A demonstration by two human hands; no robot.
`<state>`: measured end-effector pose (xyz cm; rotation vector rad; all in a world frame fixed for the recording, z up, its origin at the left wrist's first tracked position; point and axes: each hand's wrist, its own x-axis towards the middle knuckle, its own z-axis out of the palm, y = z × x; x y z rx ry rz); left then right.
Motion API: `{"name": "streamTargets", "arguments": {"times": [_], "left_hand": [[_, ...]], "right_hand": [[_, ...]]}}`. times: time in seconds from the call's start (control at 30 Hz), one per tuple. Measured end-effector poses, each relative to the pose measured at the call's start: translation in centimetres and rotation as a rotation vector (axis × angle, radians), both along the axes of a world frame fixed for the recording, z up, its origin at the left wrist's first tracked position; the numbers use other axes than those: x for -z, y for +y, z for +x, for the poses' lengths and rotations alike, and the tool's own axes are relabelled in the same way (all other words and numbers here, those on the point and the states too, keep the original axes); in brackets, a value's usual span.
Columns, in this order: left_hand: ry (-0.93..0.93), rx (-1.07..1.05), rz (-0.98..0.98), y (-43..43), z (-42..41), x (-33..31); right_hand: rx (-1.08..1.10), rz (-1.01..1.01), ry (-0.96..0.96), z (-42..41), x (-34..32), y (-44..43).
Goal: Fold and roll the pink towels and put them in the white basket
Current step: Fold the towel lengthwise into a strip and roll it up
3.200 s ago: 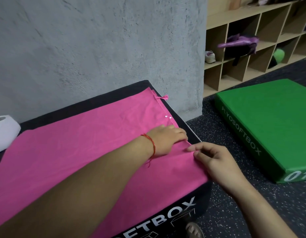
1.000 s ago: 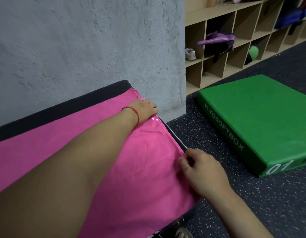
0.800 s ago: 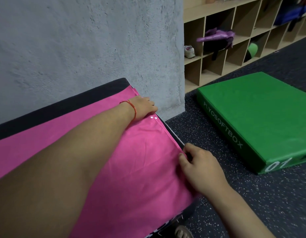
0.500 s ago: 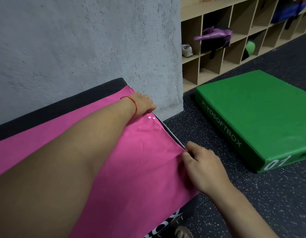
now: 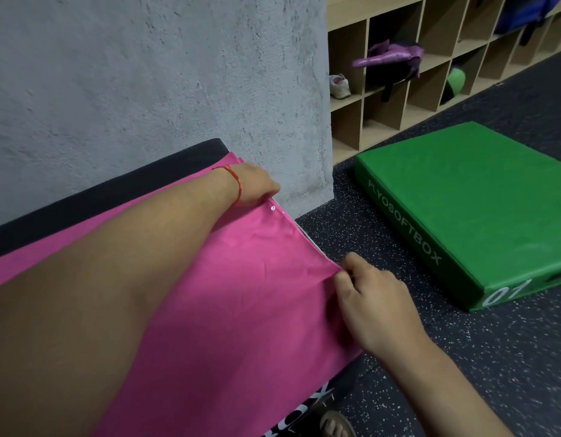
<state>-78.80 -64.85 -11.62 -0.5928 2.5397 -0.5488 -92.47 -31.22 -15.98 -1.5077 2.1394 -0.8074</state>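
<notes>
A pink towel (image 5: 241,294) lies spread flat over the top of a black soft box (image 5: 115,184). My left hand (image 5: 257,187), with a red string at the wrist, reaches across the cloth to its far right corner, where the fingers curl over the edge beside a small white snap. My right hand (image 5: 370,298) pinches the towel's right edge nearer to me, and small creases run from the pinch. The edge between the two hands is drawn straight. The white basket is out of view.
A grey concrete wall (image 5: 146,74) stands right behind the black box. On the speckled dark floor to the right lies a green soft box (image 5: 477,200). Wooden cubby shelves (image 5: 399,105) with a shoe and bags stand further back. A sandalled foot (image 5: 335,424) shows at the bottom.
My left hand slid along the right edge to the towel's far corner. My right hand took hold of the edge nearer to me, and the view turned to the right.
</notes>
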Motion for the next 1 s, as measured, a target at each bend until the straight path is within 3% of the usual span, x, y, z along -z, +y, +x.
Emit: {"name": "streamTargets", "arguments": {"times": [0.33,0.4,0.53,0.6,0.8,1.0], "left_hand": [[0.089,-0.100,-0.125,2.1,-0.8,2.0],[0.235,-0.115,-0.139,2.6,-0.1,3.6],[0.798,-0.410,-0.052,4.7,3.0,6.5],[0.906,-0.525,-0.025,5.8,5.4,7.3],[0.874,-0.712,0.007,6.8,18.5,7.8],[0.862,-1.074,0.013,7.7,32.3,7.6]], "right_hand": [[0.020,0.046,0.018,-0.9,0.2,0.3],[0.066,0.086,0.083,-1.8,0.3,0.6],[0.105,0.176,0.160,-3.1,1.1,0.6],[0.087,0.124,0.169,-2.8,1.7,0.4],[-0.099,-0.168,0.237,0.0,3.0,-0.5],[-0.308,-0.087,0.364,5.7,2.6,-2.3]]}}
